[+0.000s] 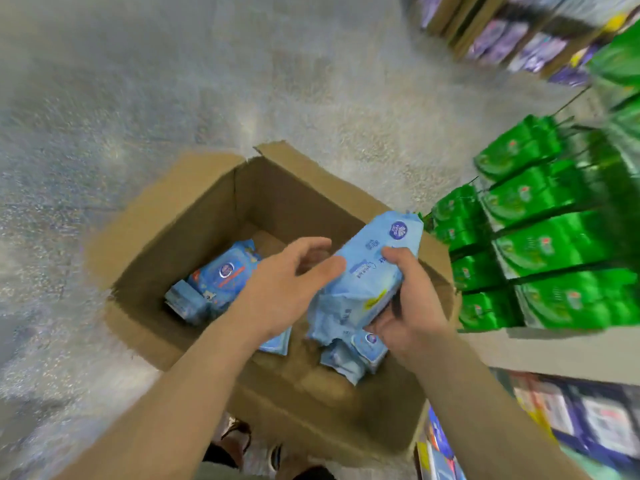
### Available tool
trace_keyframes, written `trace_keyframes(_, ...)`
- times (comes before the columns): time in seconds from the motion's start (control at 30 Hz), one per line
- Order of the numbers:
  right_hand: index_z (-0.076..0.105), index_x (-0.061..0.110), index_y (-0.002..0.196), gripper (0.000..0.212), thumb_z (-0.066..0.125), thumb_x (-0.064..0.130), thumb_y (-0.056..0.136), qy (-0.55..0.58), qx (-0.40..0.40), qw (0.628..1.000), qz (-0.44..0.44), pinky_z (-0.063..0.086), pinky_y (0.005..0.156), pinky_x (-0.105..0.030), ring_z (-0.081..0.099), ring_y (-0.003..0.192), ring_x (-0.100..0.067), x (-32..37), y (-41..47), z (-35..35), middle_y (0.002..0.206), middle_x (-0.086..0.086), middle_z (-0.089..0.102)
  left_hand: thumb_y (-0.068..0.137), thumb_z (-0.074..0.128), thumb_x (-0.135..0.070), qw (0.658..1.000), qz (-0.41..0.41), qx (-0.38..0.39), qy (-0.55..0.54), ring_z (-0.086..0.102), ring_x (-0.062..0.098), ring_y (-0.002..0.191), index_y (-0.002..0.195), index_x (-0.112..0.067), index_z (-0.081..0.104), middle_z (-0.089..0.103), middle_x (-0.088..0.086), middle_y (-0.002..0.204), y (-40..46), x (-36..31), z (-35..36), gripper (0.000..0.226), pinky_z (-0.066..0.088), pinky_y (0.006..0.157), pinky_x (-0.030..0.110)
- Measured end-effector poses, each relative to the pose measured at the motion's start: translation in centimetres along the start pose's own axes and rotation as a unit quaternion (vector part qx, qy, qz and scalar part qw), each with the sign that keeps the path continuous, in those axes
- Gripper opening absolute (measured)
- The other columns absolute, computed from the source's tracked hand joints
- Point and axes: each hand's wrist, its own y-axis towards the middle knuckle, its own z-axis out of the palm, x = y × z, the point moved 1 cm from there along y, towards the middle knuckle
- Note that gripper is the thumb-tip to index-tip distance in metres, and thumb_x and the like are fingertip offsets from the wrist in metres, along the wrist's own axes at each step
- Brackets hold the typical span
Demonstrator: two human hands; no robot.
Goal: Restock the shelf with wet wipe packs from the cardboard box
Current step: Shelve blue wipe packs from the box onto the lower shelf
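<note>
An open cardboard box point(194, 216) stands on the floor below me. Blue wet wipe packs lie inside, one group at the left point(214, 282) and another at the lower right point(356, 355). My right hand point(412, 306) grips a light blue wet wipe pack point(367, 275) from its right side, thumb on top, holding it above the box. My left hand point(291, 282) hovers over the box with loosely spread fingers, its thumb touching the pack's left edge. The shelf point(554, 351) runs along the right.
Green packs point(540, 244) fill the shelf rows at right. Purple packs point(512, 39) sit on a farther shelf at top right, and mixed goods point(588, 420) fill the lower tier. Speckled grey floor point(138, 98) spreads to the left. My feet point(242, 448) show beneath the box.
</note>
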Motion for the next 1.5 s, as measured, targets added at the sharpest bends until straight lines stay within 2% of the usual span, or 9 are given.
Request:
trace_keyframes(0.2, 0.069, 0.016, 0.125, 0.044, 0.064, 0.04, 0.089, 0.131, -0.031, 0.99, -0.04, 0.05, 0.102, -0.053, 0.07, 0.113, -0.034, 4.5, -8.9, -0.8, 0.115, -0.015, 0.076, 0.065, 0.075, -0.078, 0.982, 0.13, 0.118, -0.066, 0.062, 0.0, 0.12, 0.128, -0.045, 0.055, 0.067, -0.023, 0.126, -3.5, -5.5, 4.4, 0.074, 0.05, 0.093, 0.019)
trace_keyframes(0.33, 0.072, 0.014, 0.119, 0.037, 0.064, 0.038, 0.092, 0.156, -0.068, 0.978, -0.12, 0.055, 0.094, -0.055, 0.075, 0.101, -0.036, 5.2, -14.2, -2.3, 0.107, -0.015, 0.078, 0.048, 0.103, -0.034, 0.97, 0.211, 0.115, -0.032, 0.062, -0.004, 0.12, 0.137, -0.034, 0.048, 0.064, -0.026, 0.127, -5.8, -8.1, 8.0, 0.105, 0.054, 0.094, 0.019)
trace_keyframes(0.57, 0.071, 0.023, 0.124, 0.051, 0.061, 0.061, 0.091, 0.168, -0.12, 0.949, -0.238, 0.051, 0.103, -0.056, 0.073, 0.108, -0.031, 5.2, -22.7, -9.1, 0.113, -0.008, 0.078, 0.057, 0.1, -0.014, 0.946, 0.294, 0.126, -0.049, 0.064, -0.009, 0.11, 0.126, -0.031, 0.053, 0.066, -0.029, 0.119, -10.0, -12.2, 14.5, 0.085, 0.05, 0.083, 0.008)
trace_keyframes(0.8, 0.068, 0.02, 0.127, 0.056, 0.057, 0.063, 0.093, 0.142, -0.242, 0.902, -0.328, 0.049, 0.103, -0.052, 0.07, 0.102, -0.027, 4.3, -29.1, -20.0, 0.114, -0.011, 0.077, 0.056, 0.095, -0.034, 0.934, 0.268, 0.197, -0.13, 0.07, 0.024, 0.116, 0.134, -0.017, 0.058, 0.072, 0.002, 0.126, -13.8, -15.2, 21.8, 0.089, 0.058, 0.095, 0.053)
trace_keyframes(0.9, 0.07, 0.022, 0.12, 0.044, 0.06, 0.056, 0.094, 0.099, -0.296, 0.865, -0.392, 0.055, 0.092, -0.048, 0.072, 0.097, -0.026, 3.1, -32.2, -24.9, 0.112, -0.007, 0.077, 0.056, 0.091, -0.034, 0.923, 0.252, 0.258, -0.133, 0.073, 0.027, 0.108, 0.128, -0.015, 0.064, 0.077, 0.004, 0.117, -16.5, -15.8, 25.5, 0.08, 0.061, 0.086, 0.047)
trace_keyframes(1.03, 0.075, 0.021, 0.108, 0.052, 0.062, 0.063, 0.08, 0.045, -0.304, 0.842, -0.444, 0.049, 0.104, -0.061, 0.071, 0.111, -0.033, 1.3, -36.5, -30.9, 0.109, -0.004, 0.078, 0.062, 0.085, -0.013, 0.906, 0.214, 0.339, -0.134, 0.077, 0.016, 0.089, 0.115, -0.011, 0.069, 0.08, 0.001, 0.099, -20.4, -16.2, 30.6, 0.055, 0.06, 0.069, 0.026)
trace_keyframes(1.2, 0.07, 0.021, 0.121, 0.061, 0.06, 0.062, 0.076, 0.03, -0.271, 0.842, -0.466, 0.052, 0.102, -0.057, 0.073, 0.107, -0.028, -1.8, -40.4, -38.4, 0.114, -0.005, 0.077, 0.068, 0.079, -0.007, 0.884, 0.152, 0.417, -0.144, 0.076, 0.033, 0.097, 0.122, -0.003, 0.067, 0.076, 0.019, 0.111, -24.8, -15.6, 37.2, 0.055, 0.062, 0.073, 0.037)
trace_keyframes(1.43, 0.063, 0.017, 0.122, 0.059, 0.072, 0.047, 0.072, 0.08, -0.289, 0.812, -0.501, 0.063, 0.063, -0.045, 0.077, 0.091, -0.029, -4.6, -43.8, -45.7, 0.106, -0.009, 0.078, 0.073, 0.076, -0.016, 0.878, 0.123, 0.449, -0.112, 0.075, 0.035, 0.101, 0.128, -0.005, 0.064, 0.075, 0.019, 0.116, -28.9, -15.6, 45.9, 0.057, 0.064, 0.076, 0.041)
trace_keyframes(1.5, 0.063, 0.018, 0.122, 0.061, 0.076, 0.046, 0.07, 0.101, -0.302, 0.803, -0.503, 0.063, 0.071, -0.047, 0.076, 0.094, -0.027, -5.1, -44.4, -47.0, 0.109, -0.007, 0.078, 0.074, 0.078, -0.018, 0.88, 0.113, 0.45, -0.105, 0.075, 0.035, 0.101, 0.127, -0.004, 0.063, 0.075, 0.018, 0.115, -29.4, -15.8, 47.7, 0.057, 0.064, 0.076, 0.041)
